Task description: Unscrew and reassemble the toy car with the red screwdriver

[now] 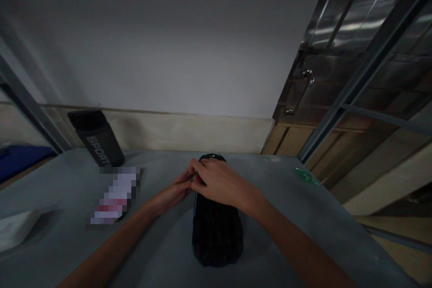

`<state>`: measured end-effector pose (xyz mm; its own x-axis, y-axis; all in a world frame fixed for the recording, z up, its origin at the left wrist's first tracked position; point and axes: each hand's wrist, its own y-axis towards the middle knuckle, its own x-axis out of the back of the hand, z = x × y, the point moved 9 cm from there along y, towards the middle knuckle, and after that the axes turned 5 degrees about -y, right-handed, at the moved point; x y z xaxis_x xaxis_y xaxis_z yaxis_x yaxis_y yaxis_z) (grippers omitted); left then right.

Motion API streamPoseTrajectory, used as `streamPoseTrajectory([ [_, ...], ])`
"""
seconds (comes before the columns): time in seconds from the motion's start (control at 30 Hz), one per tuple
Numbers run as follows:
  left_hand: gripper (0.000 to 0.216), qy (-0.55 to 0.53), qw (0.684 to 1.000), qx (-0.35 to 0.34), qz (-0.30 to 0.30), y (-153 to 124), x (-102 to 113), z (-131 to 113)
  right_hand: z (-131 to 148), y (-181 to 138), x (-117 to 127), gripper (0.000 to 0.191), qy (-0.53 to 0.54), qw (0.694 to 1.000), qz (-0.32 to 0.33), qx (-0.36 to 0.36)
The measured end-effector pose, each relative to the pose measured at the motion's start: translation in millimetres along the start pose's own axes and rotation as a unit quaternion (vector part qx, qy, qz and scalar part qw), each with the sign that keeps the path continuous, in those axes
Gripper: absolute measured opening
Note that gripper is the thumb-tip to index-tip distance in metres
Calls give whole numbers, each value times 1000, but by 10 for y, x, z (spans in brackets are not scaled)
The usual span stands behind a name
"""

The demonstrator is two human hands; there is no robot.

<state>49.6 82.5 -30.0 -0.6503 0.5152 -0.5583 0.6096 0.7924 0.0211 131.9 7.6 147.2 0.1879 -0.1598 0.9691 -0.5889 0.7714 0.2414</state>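
Observation:
A long black object shaped like a model car [218,229] lies lengthwise on the grey table in front of me. My right hand [216,180] reaches over its far half, the fingers curled and pinched at its left side. From the left, my left hand [178,189] comes in with its fingers bent, and its fingertips meet those of my right hand at that edge. A tiny spot of red and green shows between the fingertips. What the fingers pinch is mostly hidden by them.
A black bottle marked SPORT [99,139] stands at the back left. Nearer lies a phone with a blurred screen [116,198]. A white object [18,229] sits at the left edge, a green wrapper [306,176] at the right. Metal frame posts [337,117] flank the table [162,247].

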Motion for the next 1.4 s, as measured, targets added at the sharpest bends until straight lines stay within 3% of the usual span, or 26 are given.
streamPoseTrajectory([
  [0.2, 41, 5, 1000, 4, 3, -18, -34, -19, -46, 3, -77, 20, 21, 1000, 23, 0],
  [0.7, 34, 43, 999, 6, -5, -23, -6, -8, -50, 3, -54, 17, 52, 999, 16, 4],
  [0.97, 52, 48, 999, 6, -13, -20, -1, -23, -33, -14, -23, 18, 35, 999, -4, 1],
  [1.2, 35, 47, 999, 0, 5, -9, -40, -29, -76, -17, -55, 21, 36, 999, 26, -11],
  [1.4, 43, 38, 999, 4, -6, -30, -63, -45, -80, -12, -13, 17, 56, 998, 13, -5],
])
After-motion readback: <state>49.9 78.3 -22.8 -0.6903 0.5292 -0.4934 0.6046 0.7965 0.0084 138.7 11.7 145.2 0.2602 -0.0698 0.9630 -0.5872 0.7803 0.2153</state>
